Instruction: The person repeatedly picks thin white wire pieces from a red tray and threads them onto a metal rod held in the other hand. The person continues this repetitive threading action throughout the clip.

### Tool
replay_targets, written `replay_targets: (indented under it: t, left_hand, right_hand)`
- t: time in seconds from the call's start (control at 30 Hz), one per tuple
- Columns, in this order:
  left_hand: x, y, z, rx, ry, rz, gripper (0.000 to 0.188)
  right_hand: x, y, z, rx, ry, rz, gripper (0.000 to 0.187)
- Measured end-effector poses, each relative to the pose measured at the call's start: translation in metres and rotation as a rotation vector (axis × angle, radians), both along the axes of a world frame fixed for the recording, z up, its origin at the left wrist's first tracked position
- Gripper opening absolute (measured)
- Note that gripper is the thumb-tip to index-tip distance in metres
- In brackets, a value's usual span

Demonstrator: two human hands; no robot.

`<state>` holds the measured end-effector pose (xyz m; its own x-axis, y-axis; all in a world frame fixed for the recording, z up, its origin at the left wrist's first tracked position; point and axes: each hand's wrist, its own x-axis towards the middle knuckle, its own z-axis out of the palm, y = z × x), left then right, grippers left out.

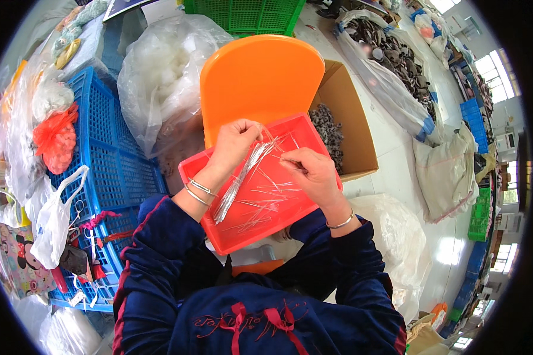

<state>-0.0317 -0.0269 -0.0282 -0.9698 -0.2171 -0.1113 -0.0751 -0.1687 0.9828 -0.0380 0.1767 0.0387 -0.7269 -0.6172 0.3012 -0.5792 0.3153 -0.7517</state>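
A shallow red plastic tray (234,234) lies across my lap, against an orange chair (260,77). In it is a dense bundle of thin silvery-white wire strands (237,188), and looser strands are scattered to its right. My left hand (234,145) is closed in a pinch above the tray's far side, near the bundle's top end; what is between its fingertips is too small to make out. Over the tray's right side, my right hand (315,174) pinches what looks like a thin strand, its fingers curled. Both wrists wear metal bangles.
Blue plastic crates (109,154) with bags and hanging tools stand at left. A clear bag of white stuffing (166,71) is beyond them. Behind the tray's right side sits a cardboard box (352,130) of grey pieces. Sacks (447,171) lie on the right floor; a green crate (249,15) stands ahead.
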Motion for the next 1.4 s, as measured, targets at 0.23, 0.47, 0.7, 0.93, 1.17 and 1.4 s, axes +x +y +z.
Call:
replay_targets:
  t: [0.23,0.47,0.7,0.93,1.17,1.4]
  left_hand:
    - [0.015,0.003,0.024,-0.146,0.052,-0.126,0.015]
    - [0.025,0.014,0.032,-0.229,0.175,-0.212,0.015]
    - [0.028,0.013,0.038,-0.279,0.198,-0.226,0.015]
    - [0.028,0.013,0.039,-0.277,0.197,-0.197,0.015]
    - [0.025,0.012,0.030,-0.242,0.135,-0.220,0.016]
    - [0.026,0.015,0.036,-0.298,0.125,-0.240,0.016]
  right_hand:
    - [-0.016,0.006,-0.025,-0.005,-0.400,-0.143,0.016]
    - [-0.022,-0.001,-0.015,-0.263,-1.111,-0.107,0.019]
    - [-0.020,-0.005,-0.011,-0.343,-1.189,-0.088,0.018]
    - [-0.016,-0.007,-0.011,-0.342,-1.192,-0.059,0.016]
    - [-0.017,-0.005,-0.012,-0.451,-1.128,-0.067,0.015]
    - [-0.016,-0.008,-0.005,-0.479,-1.123,-0.093,0.019]
